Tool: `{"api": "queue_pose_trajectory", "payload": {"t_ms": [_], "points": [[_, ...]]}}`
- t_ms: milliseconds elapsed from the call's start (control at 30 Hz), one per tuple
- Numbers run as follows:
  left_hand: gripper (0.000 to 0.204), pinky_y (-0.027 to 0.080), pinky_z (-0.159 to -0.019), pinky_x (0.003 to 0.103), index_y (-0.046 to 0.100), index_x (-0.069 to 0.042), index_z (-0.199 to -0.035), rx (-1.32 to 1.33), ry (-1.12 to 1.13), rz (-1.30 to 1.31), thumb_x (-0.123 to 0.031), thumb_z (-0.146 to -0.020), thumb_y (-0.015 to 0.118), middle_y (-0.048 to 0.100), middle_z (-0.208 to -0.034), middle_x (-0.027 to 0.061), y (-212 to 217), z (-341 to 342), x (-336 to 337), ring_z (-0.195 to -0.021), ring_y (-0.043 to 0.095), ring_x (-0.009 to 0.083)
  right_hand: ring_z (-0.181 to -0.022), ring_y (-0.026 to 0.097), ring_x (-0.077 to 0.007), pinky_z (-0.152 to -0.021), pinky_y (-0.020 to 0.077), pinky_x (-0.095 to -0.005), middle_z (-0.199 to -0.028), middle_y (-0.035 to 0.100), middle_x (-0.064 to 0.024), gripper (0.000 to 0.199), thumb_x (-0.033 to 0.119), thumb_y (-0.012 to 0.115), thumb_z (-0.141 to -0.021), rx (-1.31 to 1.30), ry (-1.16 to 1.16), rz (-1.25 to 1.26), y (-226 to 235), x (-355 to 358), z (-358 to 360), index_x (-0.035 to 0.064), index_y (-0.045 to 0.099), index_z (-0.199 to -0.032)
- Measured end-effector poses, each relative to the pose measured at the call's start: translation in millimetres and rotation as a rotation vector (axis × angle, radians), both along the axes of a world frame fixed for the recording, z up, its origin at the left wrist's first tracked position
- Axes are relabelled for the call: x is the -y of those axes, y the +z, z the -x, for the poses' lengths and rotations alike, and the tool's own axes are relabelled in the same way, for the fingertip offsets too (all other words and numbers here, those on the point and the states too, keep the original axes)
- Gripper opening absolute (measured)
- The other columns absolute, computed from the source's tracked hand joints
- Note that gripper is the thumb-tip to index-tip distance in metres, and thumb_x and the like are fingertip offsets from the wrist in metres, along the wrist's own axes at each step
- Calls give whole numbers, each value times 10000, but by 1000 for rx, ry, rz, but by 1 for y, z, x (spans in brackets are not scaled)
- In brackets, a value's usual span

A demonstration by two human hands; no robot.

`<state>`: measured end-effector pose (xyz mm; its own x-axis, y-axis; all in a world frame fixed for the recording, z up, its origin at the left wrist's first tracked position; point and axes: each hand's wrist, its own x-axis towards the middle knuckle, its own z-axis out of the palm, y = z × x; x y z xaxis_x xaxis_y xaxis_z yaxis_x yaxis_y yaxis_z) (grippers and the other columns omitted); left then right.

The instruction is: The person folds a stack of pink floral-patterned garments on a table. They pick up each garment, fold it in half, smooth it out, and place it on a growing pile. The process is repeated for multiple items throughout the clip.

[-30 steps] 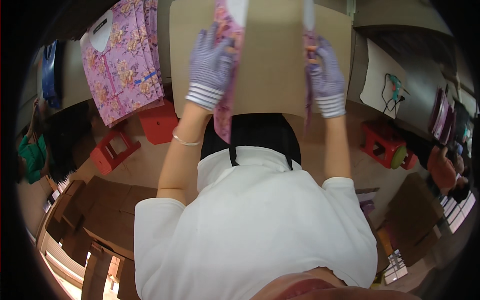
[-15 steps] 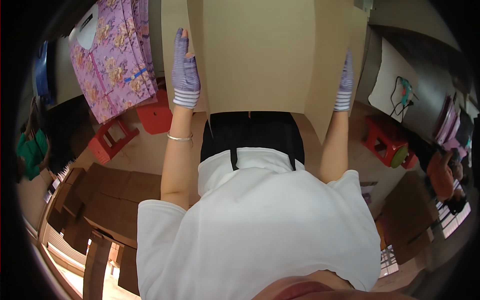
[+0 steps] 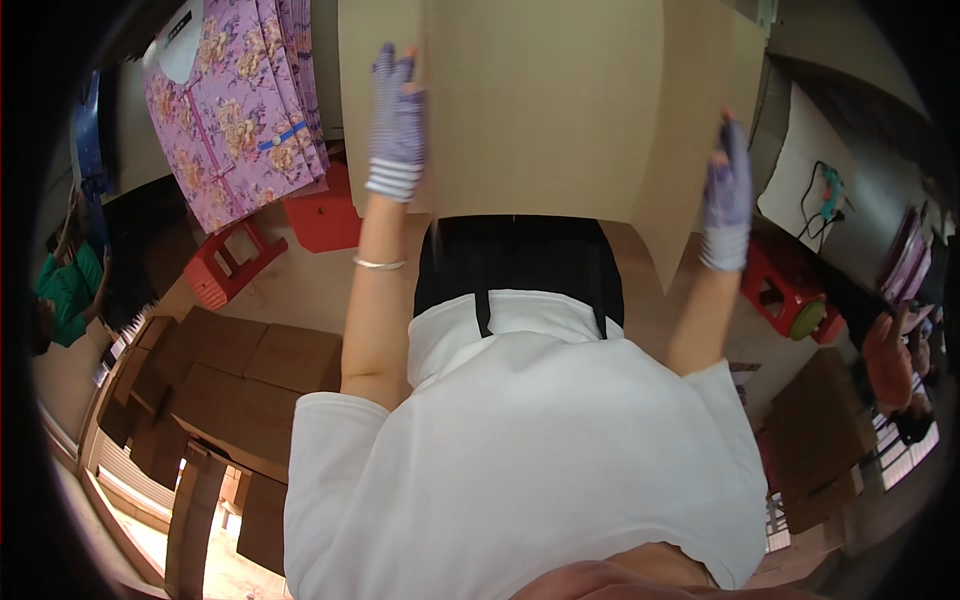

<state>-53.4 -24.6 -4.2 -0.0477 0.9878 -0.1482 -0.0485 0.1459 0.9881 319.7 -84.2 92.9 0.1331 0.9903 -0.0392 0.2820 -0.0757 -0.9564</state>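
A large beige cardboard sheet (image 3: 540, 110) with creased side panels lies in front of me at the top middle. My left hand (image 3: 397, 120), in a purple striped fingerless glove with a white-banded cuff, rests on or just over the left panel, its fingers stretched out. On the other side, my right hand (image 3: 727, 200), gloved the same way, is just outside the raised right panel (image 3: 675, 150). Its fingers point away from me, seen nearly edge-on and slightly blurred. Nothing shows in either hand. I cannot tell whether the right hand touches the panel.
Pink-purple flowered bags or folders (image 3: 235, 120) are stacked at the far left. Red stools (image 3: 232, 268) stand below them, and another red stool (image 3: 785, 290) is at right. A teal corded tool (image 3: 830, 190) lies on the right-hand table. Brown cartons (image 3: 245, 385) stand at lower left. Other people are at both edges.
My right hand has come out from behind the right panel, moving right and nearer to me. The left hand has shifted slightly right along with the whole view.
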Motion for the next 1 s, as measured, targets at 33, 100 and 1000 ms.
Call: {"api": "queue_pose_trajectory", "payload": {"t_ms": [33,100,1000], "points": [[606,230,-1164,382,327,-61,-1483,438,74,187,-426,-1006,408,286,-1548,132,6,11,-1,-1415,282,281,-1314,430,-237,-1080,359,-354,-1405,460,-168,556,94,599,-923,-137,-20,64,13,7,-13,-40,380,-1415],[598,244,-1159,369,339,-20,-1462,314,23,89,-406,-1012,415,309,-1536,152,28,20,-1,-1424,281,266,-1264,477,-226,-1049,385,-323,-1355,508,-164,555,56,598,-911,11,-93,240,10,24,-31,-48,380,-1410],[595,120,-1121,660,584,-75,-1232,-1192,-353,-597,-332,-705,685,323,-1516,168,-11,-88,-6,-1425,218,409,-810,618,-311,-738,503,-422,-803,624,-132,186,232,682,-735,686,182,311,-91,-6,127,87,608,-825]]}}
